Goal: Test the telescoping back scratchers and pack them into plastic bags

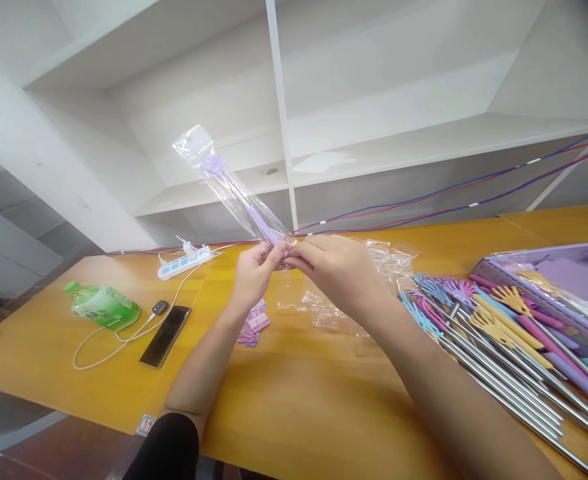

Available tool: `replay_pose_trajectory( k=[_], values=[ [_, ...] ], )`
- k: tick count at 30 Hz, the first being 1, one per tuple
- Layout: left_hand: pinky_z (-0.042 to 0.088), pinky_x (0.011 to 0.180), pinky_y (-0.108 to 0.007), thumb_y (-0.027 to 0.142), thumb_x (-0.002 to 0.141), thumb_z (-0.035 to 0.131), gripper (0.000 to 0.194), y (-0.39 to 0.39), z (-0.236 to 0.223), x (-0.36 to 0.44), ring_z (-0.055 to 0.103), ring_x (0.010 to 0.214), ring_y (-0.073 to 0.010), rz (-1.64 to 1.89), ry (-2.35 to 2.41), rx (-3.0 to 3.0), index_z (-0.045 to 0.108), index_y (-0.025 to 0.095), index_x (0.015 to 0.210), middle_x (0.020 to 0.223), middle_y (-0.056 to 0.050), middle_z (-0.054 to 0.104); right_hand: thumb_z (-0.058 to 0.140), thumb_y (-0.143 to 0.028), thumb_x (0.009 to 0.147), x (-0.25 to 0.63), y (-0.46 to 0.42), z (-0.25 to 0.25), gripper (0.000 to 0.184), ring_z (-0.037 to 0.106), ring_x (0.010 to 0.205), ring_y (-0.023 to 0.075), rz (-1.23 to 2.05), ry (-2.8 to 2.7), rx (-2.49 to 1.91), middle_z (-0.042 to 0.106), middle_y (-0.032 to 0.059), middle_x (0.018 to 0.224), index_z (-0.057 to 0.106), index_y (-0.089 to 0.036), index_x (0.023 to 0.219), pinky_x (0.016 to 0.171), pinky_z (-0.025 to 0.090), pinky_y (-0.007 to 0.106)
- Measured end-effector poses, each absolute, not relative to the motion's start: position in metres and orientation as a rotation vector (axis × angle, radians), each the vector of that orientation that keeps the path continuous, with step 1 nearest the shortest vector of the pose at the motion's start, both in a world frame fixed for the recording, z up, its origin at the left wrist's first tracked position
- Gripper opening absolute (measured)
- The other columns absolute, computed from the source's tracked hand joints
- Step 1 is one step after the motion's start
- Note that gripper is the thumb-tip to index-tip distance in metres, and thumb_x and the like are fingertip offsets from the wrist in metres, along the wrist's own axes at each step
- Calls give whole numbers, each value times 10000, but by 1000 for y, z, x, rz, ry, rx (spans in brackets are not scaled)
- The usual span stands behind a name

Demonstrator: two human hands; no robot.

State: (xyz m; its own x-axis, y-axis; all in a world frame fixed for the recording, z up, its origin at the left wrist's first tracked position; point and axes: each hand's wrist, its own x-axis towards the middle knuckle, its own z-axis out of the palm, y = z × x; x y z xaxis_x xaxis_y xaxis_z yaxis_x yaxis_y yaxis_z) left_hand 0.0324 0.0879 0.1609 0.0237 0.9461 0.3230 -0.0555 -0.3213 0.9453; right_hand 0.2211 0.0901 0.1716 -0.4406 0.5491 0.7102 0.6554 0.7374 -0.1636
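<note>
A purple back scratcher lies inside a long clear plastic bag, held up at a slant with the hand-shaped head at the upper left. My left hand is closed on the handle end, thumb on top of the bag. Pinched at the bag's lower end, close beside the left thumb, is my right hand; its fingertips are partly hidden. Beneath the hands, small pink and purple cards lie on the table. Behind and under my right hand are several clear plastic bags.
Many coloured back scratchers lie at the right beside a purple box. On the left are a green bottle, a phone, a white cable and a power strip. White shelves and blue and red cables run behind the table.
</note>
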Motion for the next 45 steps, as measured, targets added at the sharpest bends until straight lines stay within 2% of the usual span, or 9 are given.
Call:
replay_pose_trajectory(
  k=[3,5,9,12,17,23,29,37,45],
  values=[
    [676,813,-349,560,851,864,434,88,166,26,818,887,-254,1464,965,1410,822,149,984,968,-100,833,548,-526,1093,229,89,177,383,601,775,175,-25,-2084,-899,698,67,875,686,-206,935,712,388,321],
    [675,775,-338,547,877,846,414,88,168,22,822,872,-258,1444,934,1420,812,150,987,948,-109,835,654,-527,1038,238,90,181,314,593,780,164,37,-2092,-870,682,71,1006,686,-216,1073,696,424,310],
    [679,771,-353,557,898,824,436,88,168,19,824,834,-263,1375,897,1420,796,142,1027,928,-125,836,708,-324,1000,249,95,183,361,604,892,168,25,-2222,-696,567,99,1277,636,-268,1349,739,499,324],
    [678,764,-356,553,884,838,433,89,167,19,811,769,-240,1361,892,1404,790,136,992,923,-114,831,566,-244,1058,247,98,182,222,595,905,165,-86,-2205,-682,581,93,1281,721,-277,1213,750,488,334],
    [678,799,-359,519,895,832,390,90,168,17,808,884,-246,1349,866,1374,787,146,997,997,-116,830,553,-275,1087,242,101,180,244,600,1031,204,-182,-2219,-595,703,47,1268,785,-341,1124,874,481,379],
    [659,866,-351,366,864,883,546,90,179,10,797,950,-220,1389,811,1297,683,195,1342,1155,-112,815,566,-228,1092,242,105,182,217,625,1192,204,-194,-2205,-438,791,2,1218,765,-277,1021,963,477,378],
    [636,722,-297,429,887,859,484,94,184,2,785,878,-206,1468,804,1260,678,161,1247,1095,-121,816,629,-194,1060,238,108,182,149,668,1073,192,-177,-2151,-306,816,-7,1034,735,-243,968,932,513,366],
    [632,715,-297,386,857,894,505,94,180,4,771,796,-186,1380,846,1287,662,159,1244,1052,-102,822,673,-197,1036,232,108,179,79,651,921,179,67,-2065,-184,765,9,932,715,-242,986,893,539,379],
    [643,680,-261,407,889,868,415,90,179,10,739,780,-148,1301,785,1329,666,177,1168,975,-42,775,641,-199,1049,227,108,175,61,616,974,199,114,-2039,-266,704,43,1001,651,-236,1001,903,496,396]
  ],
)
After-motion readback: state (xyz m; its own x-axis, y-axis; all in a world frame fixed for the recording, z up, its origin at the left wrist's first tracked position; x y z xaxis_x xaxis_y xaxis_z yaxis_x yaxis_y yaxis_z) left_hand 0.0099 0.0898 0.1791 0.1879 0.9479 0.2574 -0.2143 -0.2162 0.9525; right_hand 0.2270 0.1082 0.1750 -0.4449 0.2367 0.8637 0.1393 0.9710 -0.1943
